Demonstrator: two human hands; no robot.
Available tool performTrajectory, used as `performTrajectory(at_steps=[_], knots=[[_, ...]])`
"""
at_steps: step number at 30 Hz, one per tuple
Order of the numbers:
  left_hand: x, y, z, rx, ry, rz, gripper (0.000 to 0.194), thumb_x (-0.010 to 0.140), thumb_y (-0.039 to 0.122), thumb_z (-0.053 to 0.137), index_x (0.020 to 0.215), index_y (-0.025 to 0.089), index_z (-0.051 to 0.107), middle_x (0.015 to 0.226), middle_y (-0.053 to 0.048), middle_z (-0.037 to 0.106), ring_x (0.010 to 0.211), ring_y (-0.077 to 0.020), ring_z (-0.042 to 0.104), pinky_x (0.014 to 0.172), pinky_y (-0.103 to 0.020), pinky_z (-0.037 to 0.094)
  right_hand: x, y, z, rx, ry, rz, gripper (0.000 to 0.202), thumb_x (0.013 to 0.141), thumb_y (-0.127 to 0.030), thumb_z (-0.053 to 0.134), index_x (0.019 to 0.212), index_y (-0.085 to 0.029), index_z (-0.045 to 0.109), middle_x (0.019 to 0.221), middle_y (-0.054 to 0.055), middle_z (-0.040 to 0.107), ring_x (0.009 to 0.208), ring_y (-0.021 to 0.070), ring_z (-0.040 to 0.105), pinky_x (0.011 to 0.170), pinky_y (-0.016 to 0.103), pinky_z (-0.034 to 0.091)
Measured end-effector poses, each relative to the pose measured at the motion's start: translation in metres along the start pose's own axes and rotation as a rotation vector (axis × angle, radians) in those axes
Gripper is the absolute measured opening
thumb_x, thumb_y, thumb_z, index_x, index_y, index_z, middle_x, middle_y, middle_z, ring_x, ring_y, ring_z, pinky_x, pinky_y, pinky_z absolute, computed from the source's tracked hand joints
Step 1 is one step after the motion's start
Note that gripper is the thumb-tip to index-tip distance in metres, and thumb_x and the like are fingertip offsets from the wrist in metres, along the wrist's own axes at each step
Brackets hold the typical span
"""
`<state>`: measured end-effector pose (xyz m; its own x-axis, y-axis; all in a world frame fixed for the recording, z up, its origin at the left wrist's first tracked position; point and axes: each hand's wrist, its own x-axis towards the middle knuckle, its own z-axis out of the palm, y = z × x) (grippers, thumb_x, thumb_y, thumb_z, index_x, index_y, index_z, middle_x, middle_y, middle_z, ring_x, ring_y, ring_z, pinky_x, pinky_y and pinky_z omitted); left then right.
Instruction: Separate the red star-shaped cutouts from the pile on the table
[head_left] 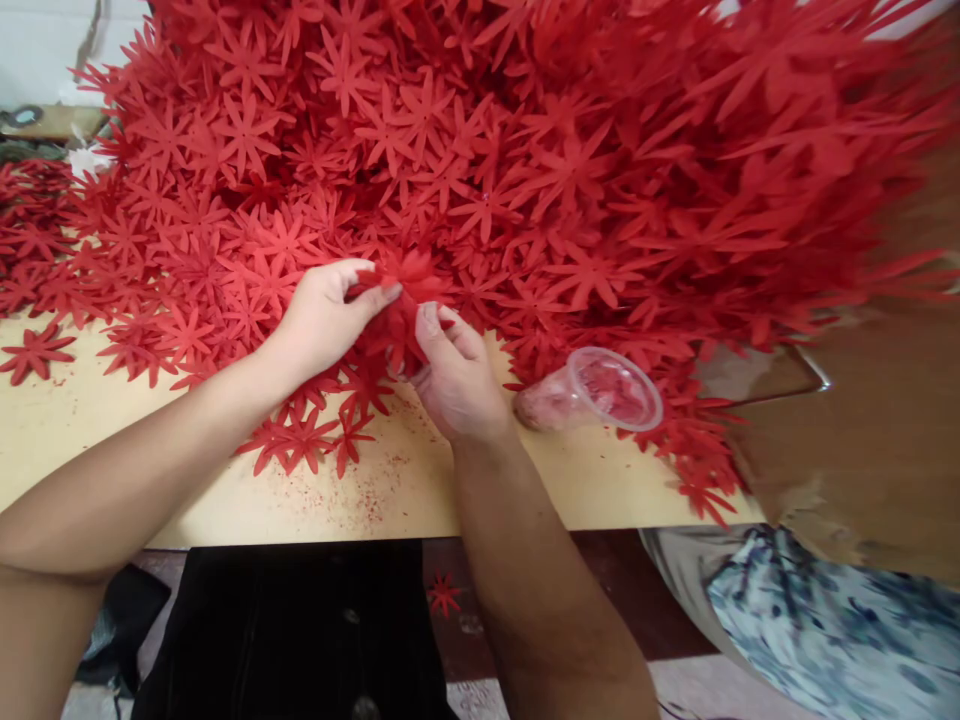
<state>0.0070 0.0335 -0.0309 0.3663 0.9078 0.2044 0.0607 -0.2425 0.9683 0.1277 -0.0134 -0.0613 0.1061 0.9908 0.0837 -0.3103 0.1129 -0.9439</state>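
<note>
Pinching red flowers, near table edge

My L hand & R hand both grip red petal pcs. Big pile of red flowers beyond hands, spread L & R of them. Clear cup on counter, just R of R hand; red crumbs nearer me.

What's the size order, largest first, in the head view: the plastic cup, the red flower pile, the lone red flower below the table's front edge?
1. Red flower pile
2. Plastic cup
3. Lone red flower: seems farther from the camera, so its true size is unsure
</note>
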Motion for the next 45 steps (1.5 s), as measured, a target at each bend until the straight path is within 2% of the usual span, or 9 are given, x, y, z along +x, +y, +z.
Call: performTrajectory(at_steps=[4, 12, 16, 22, 26, 32, 36, 39, 45], knots=[[0.004, -0.002, -0.006, -0.043, 0.131, -0.038, 0.004, 0.081, 0.018, 0.058, 0.078, 0.014, 0.057, 0.076, 0.0, 0.067, 0.076, -0.0109, 0.063, 0.072, -0.022, 0.05, 0.0, -0.002, -0.001, -0.002, 0.017, 0.008, 0.043, 0.058, -0.054, 0.076, 0.071, -0.022, 0.051, 0.055, -0.01, 0.049, 0.043, 0.0028, 0.041, 0.041, 0.018, 0.036], [-0.001, 0.009, 0.0, 0.016, 0.087, -0.086, 0.026, 0.084, 0.033, 0.057, 0.067, 0.015, 0.049, 0.062, 0.002, 0.056, 0.064, -0.008, 0.056, 0.061, -0.019, 0.044, 0.001, 0.0, -0.002, -0.088, 0.202, 0.027, 0.049, 0.069, -0.062, 0.063, 0.057, -0.02, 0.042, 0.045, -0.009, 0.04, 0.035, 0.002, 0.03, 0.032, 0.018, 0.022], [0.0, 0.004, -0.003, -0.015, 0.1, -0.091, 0.024, 0.082, 0.033, 0.059, 0.069, 0.015, 0.051, 0.066, 0.001, 0.06, 0.065, -0.0094, 0.058, 0.063, -0.02, 0.046, 0.004, 0.002, -0.004, -0.029, 0.281, -0.02, 0.046, 0.068, -0.059, 0.065, 0.06, -0.02, 0.044, 0.05, -0.008, 0.043, 0.04, 0.0021, 0.036, 0.036, 0.017, 0.028], [0.001, 0.001, -0.001, -0.028, -0.018, -0.084, 0.006, 0.075, 0.01, 0.061, 0.081, 0.012, 0.062, 0.08, -0.001, 0.07, 0.079, -0.0107, 0.064, 0.08, -0.024, 0.051, 0.005, -0.001, -0.003, 0.008, 0.205, -0.047, 0.041, 0.066, -0.056, 0.069, 0.065, -0.021, 0.048, 0.057, -0.007, 0.045, 0.045, 0.0037, 0.039, 0.04, 0.018, 0.034], [-0.001, 0.0, 0.001, 0.045, -0.128, -0.048, 0.012, 0.073, 0.005, 0.057, 0.075, 0.012, 0.067, 0.076, 0.0, 0.071, 0.077, -0.0109, 0.064, 0.082, -0.025, 0.051, 0.003, -0.002, -0.002, -0.001, 0.14, -0.055, 0.04, 0.056, -0.048, 0.079, 0.079, -0.022, 0.059, 0.075, -0.004, 0.062, 0.067, 0.0079, 0.058, 0.064, 0.023, 0.052], [-0.003, 0.0, 0.0, 0.156, -0.127, -0.017, 0.017, 0.072, 0.005, 0.055, 0.068, 0.014, 0.068, 0.065, 0.002, 0.068, 0.07, -0.01, 0.062, 0.076, -0.022, 0.049, 0.003, 0.002, -0.002, -0.034, 0.112, -0.121, 0.038, 0.053, -0.037, 0.082, 0.082, -0.023, 0.062, 0.087, -0.002, 0.068, 0.084, 0.0112, 0.063, 0.082, 0.028, 0.054], [-0.003, 0.003, -0.002, 0.205, -0.09, -0.089, 0.022, 0.079, 0.021, 0.059, 0.059, 0.013, 0.06, 0.048, 0.004, 0.055, 0.05, -0.0063, 0.049, 0.057, -0.019, 0.042, 0.0, -0.001, 0.0, -0.055, 0.095, -0.11, 0.028, 0.062, -0.037, 0.077, 0.082, -0.023, 0.062, 0.084, -0.002, 0.067, 0.078, 0.0114, 0.063, 0.072, 0.028, 0.055], [-0.003, 0.003, -0.001, 0.18, -0.085, -0.118, 0.029, 0.08, 0.032, 0.062, 0.058, 0.014, 0.056, 0.046, 0.005, 0.052, 0.046, -0.0055, 0.045, 0.05, -0.018, 0.037, -0.001, -0.002, 0.002, -0.034, 0.092, -0.113, 0.027, 0.061, -0.035, 0.077, 0.08, -0.023, 0.062, 0.079, -0.003, 0.066, 0.067, 0.0091, 0.059, 0.06, 0.024, 0.051], [-0.001, 0.001, 0.002, -0.037, -0.135, -0.143, 0.008, 0.08, 0.017, 0.061, 0.073, 0.014, 0.061, 0.064, 0.004, 0.063, 0.059, -0.0062, 0.057, 0.068, -0.021, 0.047, 0.004, -0.001, -0.005, -0.009, 0.311, -0.081, 0.023, 0.065, -0.037, 0.071, 0.074, -0.021, 0.057, 0.065, -0.005, 0.058, 0.046, 0.0036, 0.04, 0.038, 0.018, 0.033]])
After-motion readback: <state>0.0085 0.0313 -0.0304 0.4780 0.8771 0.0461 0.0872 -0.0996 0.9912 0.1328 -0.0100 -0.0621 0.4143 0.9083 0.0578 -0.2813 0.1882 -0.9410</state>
